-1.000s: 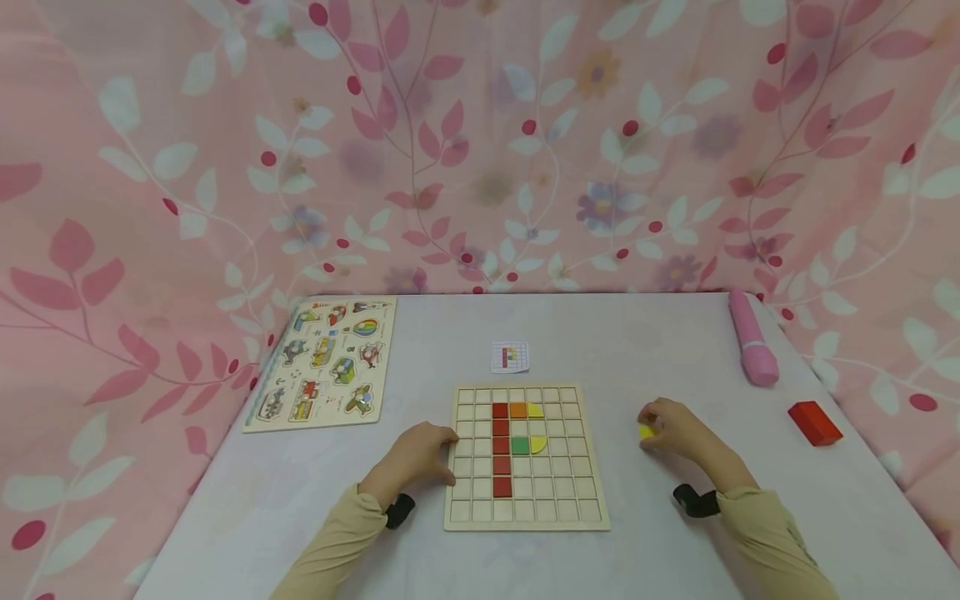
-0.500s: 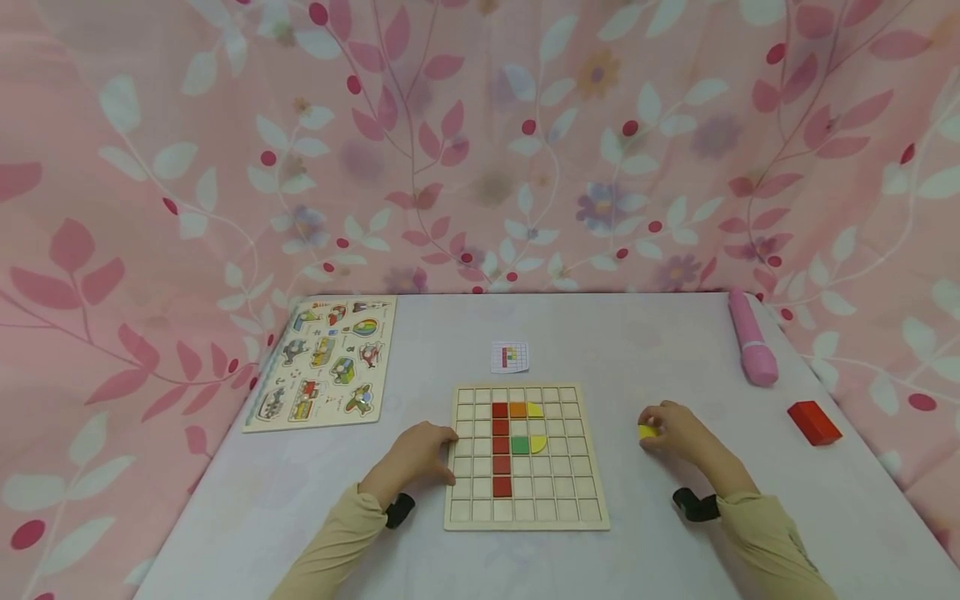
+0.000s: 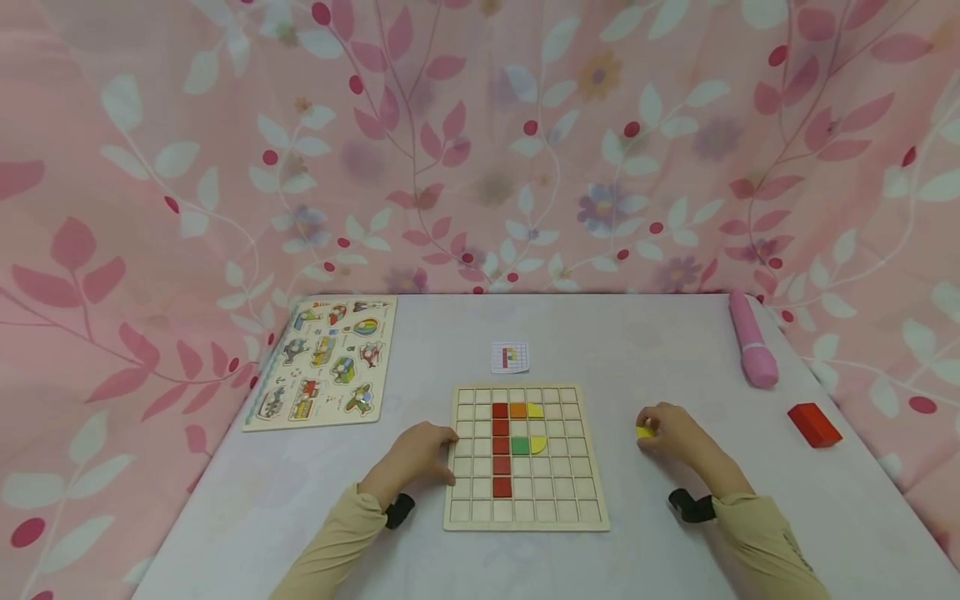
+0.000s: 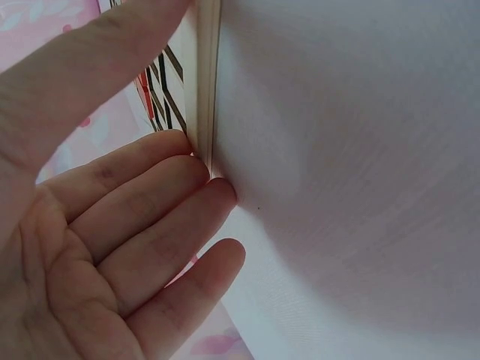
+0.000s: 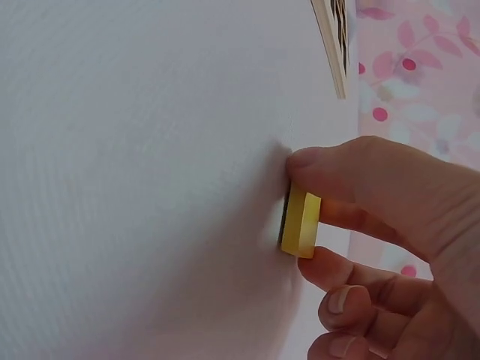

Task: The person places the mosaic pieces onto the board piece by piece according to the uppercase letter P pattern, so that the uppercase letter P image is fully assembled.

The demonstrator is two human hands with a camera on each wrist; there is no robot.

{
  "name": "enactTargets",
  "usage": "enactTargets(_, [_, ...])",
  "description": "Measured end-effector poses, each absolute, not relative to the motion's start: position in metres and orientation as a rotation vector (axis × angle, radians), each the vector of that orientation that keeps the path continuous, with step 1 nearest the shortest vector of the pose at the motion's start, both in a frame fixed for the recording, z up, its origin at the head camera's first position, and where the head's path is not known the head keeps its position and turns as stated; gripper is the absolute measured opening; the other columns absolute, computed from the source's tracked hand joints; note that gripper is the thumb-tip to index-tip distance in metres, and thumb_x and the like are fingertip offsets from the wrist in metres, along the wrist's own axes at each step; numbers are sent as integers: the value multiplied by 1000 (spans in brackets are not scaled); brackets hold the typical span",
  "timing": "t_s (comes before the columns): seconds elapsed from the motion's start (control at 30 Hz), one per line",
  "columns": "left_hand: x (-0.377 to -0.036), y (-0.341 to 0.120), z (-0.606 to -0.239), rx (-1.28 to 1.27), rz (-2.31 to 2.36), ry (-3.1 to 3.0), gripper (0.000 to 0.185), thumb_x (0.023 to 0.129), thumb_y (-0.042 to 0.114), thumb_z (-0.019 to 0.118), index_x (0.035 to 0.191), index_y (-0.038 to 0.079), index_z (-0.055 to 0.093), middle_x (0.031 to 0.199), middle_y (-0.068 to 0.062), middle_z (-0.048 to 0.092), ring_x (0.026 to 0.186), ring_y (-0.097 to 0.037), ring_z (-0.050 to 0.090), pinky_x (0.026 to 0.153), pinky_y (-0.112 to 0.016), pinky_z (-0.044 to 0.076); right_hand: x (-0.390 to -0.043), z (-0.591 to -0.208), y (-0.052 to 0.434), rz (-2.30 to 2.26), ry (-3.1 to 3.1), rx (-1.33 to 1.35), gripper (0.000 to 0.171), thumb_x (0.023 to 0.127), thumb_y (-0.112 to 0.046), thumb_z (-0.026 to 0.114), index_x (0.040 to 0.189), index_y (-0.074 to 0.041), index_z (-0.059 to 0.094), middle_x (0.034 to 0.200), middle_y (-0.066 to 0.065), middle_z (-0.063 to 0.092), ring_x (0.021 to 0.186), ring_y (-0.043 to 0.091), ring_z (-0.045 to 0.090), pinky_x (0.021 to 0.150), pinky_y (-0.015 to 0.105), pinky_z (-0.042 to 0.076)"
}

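While the left hand (image 3: 415, 457) lies with straight fingers (image 4: 161, 184) against the left edge of the grid board (image 3: 525, 517), low in the centre of the head view, the right hand (image 3: 675, 433) pinches a small yellow piece (image 3: 644, 432) between thumb and forefinger, right of the board and touching the table (image 3: 600, 333). The right wrist view shows the piece (image 5: 301, 223) on edge against the tabletop, gripped by its flat faces. On the board, a red column (image 3: 501, 446) with orange, green and two yellow quarter-round pieces makes a partial figure; a small pattern card (image 3: 510, 357) lies just above it. To do this step well, I judge the pinch should stay on the piece's sides, the board be kept braced, and the curved edge turned to match the card before lowering it squarely into a cell.
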State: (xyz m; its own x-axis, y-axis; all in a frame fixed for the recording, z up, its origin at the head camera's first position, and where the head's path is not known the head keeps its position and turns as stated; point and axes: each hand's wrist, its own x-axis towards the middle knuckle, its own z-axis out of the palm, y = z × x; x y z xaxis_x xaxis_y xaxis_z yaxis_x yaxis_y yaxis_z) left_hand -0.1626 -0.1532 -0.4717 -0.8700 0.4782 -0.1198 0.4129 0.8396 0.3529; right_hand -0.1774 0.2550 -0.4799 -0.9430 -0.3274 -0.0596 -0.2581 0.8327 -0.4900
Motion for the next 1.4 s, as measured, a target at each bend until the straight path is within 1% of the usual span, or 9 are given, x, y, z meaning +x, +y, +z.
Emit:
enactTargets(0.13, [-162, -153, -472, 694, 473, 2815, 56, 52, 27, 85, 100, 4, 65, 92, -3, 63, 86, -23, 55, 75, -35, 43, -178, -480, 252, -714, 2882, -448, 18, 69, -7, 74, 80, -7, 59, 77, 6, 51, 70, 22, 47, 62, 37, 42])
enactTargets(0.3, [-163, -154, -472, 697, 470, 2816, 57, 53, 27, 85, 100, 5, 65, 93, -3, 63, 87, -23, 55, 76, -35, 43, -179, -475, 246, -686, 2929, -497, 18, 68, -7, 73, 80, -5, 60, 74, 5, 50, 66, 20, 46, 59, 35, 41])
enactTargets(0.53, [-163, -155, -473, 694, 475, 2822, 57, 52, 28, 85, 101, 5, 65, 93, -3, 63, 87, -22, 55, 76, -35, 43, -182, -466, 230, -702, 2932, -526, 16, 69, -6, 71, 83, -6, 61, 75, 5, 51, 67, 21, 47, 59, 34, 42])
enactTargets(0.73, [-163, -154, -473, 686, 478, 2814, 57, 52, 28, 85, 101, 5, 65, 93, -3, 63, 88, -23, 55, 77, -36, 43, -189, -464, 217, -745, 2963, -671, 17, 69, -7, 71, 82, -7, 61, 73, 3, 49, 64, 18, 46, 56, 31, 40])
enactTargets(0.83, [-163, -154, -472, 690, 482, 2811, 57, 52, 27, 85, 101, 4, 65, 93, -3, 63, 87, -23, 55, 77, -36, 43, -191, -463, 211, -756, 2977, -750, 18, 68, -7, 72, 82, -6, 61, 73, 2, 49, 63, 18, 47, 55, 30, 41])
enactTargets(1.17, [-161, -153, -468, 688, 481, 2815, 56, 53, 26, 85, 100, 4, 65, 92, -3, 63, 86, -23, 55, 76, -35, 43, -196, -457, 187, -792, 2936, -822, 21, 69, -6, 72, 87, -4, 62, 76, 2, 49, 70, 24, 50, 59, 32, 42])
enactTargets(1.4, [-161, -153, -468, 681, 487, 2812, 56, 53, 26, 85, 101, 5, 65, 93, -3, 63, 88, -22, 55, 77, -35, 43, -198, -456, 173, -805, 2913, -876, 21, 69, -7, 72, 87, -4, 61, 78, 3, 50, 73, 26, 51, 59, 31, 42])
